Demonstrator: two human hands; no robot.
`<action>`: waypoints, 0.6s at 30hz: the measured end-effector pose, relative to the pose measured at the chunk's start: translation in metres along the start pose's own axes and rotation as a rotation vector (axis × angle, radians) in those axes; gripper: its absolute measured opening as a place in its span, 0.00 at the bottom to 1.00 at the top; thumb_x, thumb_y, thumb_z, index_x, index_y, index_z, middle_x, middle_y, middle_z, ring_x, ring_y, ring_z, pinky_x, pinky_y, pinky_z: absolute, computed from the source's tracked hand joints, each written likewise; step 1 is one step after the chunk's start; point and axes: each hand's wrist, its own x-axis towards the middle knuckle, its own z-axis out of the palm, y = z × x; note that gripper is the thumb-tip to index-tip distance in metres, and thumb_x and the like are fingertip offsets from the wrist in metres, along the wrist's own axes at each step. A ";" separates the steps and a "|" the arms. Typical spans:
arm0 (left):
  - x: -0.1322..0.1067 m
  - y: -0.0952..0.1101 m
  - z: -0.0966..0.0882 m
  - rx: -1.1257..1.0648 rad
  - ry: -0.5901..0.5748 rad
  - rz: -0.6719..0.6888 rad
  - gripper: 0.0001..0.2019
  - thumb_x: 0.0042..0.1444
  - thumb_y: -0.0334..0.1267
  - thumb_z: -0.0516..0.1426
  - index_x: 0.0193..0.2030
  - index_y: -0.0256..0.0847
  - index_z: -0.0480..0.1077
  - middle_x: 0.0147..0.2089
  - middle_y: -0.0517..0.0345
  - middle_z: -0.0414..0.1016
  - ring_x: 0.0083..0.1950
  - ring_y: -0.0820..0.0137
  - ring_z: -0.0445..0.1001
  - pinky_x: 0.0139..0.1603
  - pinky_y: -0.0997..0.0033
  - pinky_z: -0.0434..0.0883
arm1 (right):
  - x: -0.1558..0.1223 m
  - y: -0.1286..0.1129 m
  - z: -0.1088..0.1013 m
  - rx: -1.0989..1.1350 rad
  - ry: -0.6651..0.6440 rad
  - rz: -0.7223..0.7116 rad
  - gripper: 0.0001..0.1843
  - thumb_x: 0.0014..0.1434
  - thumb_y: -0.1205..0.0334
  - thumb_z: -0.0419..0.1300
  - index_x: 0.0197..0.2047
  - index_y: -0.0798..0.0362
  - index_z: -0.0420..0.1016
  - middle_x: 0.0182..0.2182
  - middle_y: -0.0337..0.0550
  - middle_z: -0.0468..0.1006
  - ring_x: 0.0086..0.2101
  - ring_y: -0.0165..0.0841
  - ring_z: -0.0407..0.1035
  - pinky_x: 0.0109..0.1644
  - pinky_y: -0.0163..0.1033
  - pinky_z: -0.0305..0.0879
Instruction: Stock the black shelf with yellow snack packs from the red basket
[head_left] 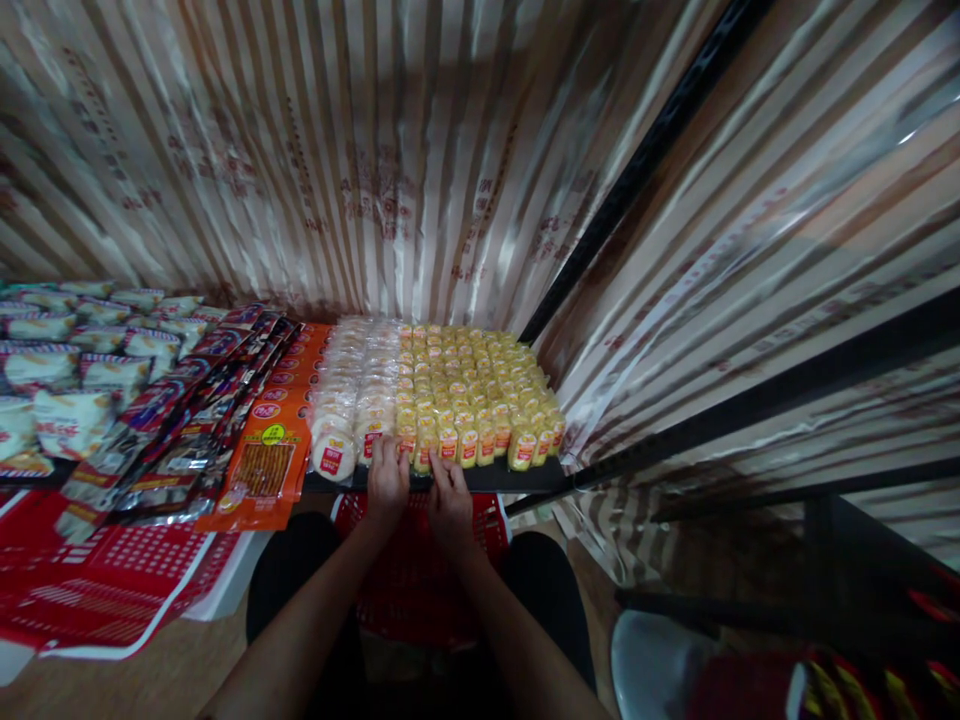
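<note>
Rows of small yellow wrapped snack packs with red and white labels stand on a dark shelf. My left hand reaches to the front edge, fingertips against the packs where the yellow rows meet the white round ones. Close beside it, my right hand has its fingers stretched toward the front yellow packs and touches them. Neither hand visibly encloses a pack, though the fingers partly hide the contact. To the left of the yellow rows are clear-wrapped white round packs in two columns.
Orange snack bags, dark shiny packets and white bags fill the shelf to the left. A red basket stands between my knees, another red basket at left. Black metal posts and striped plastic sheeting enclose the shelf.
</note>
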 end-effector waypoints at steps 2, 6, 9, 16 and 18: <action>-0.001 0.001 0.000 0.016 -0.008 0.003 0.09 0.60 0.33 0.46 0.43 0.35 0.65 0.43 0.46 0.68 0.48 0.62 0.69 0.48 0.59 0.70 | 0.000 -0.001 0.000 -0.006 0.007 0.002 0.27 0.58 0.73 0.43 0.60 0.54 0.62 0.41 0.52 0.68 0.44 0.35 0.65 0.48 0.41 0.68; -0.006 0.004 -0.001 0.023 0.011 0.000 0.10 0.60 0.37 0.48 0.43 0.35 0.65 0.45 0.43 0.67 0.51 0.60 0.67 0.50 0.58 0.69 | 0.000 -0.002 -0.002 -0.019 -0.015 0.004 0.27 0.58 0.72 0.43 0.61 0.54 0.61 0.41 0.52 0.69 0.43 0.35 0.66 0.47 0.41 0.69; -0.007 0.005 -0.003 0.029 0.007 0.035 0.10 0.60 0.38 0.50 0.41 0.34 0.66 0.45 0.44 0.65 0.48 0.61 0.68 0.48 0.60 0.69 | 0.000 -0.003 -0.002 -0.025 -0.019 -0.001 0.28 0.58 0.73 0.44 0.61 0.54 0.61 0.42 0.53 0.69 0.44 0.36 0.66 0.48 0.42 0.68; 0.000 0.000 -0.008 0.163 -0.022 0.139 0.13 0.58 0.43 0.53 0.43 0.35 0.67 0.44 0.44 0.65 0.46 0.61 0.68 0.44 0.65 0.70 | 0.002 -0.004 -0.002 -0.043 0.010 -0.013 0.28 0.58 0.73 0.43 0.61 0.53 0.61 0.41 0.51 0.69 0.43 0.35 0.66 0.48 0.41 0.69; 0.002 -0.001 -0.008 0.191 -0.031 0.159 0.12 0.58 0.44 0.52 0.40 0.36 0.68 0.43 0.45 0.66 0.45 0.62 0.68 0.43 0.66 0.70 | 0.002 -0.003 -0.002 -0.043 0.013 -0.028 0.28 0.58 0.74 0.43 0.61 0.54 0.61 0.40 0.51 0.69 0.43 0.34 0.66 0.47 0.40 0.69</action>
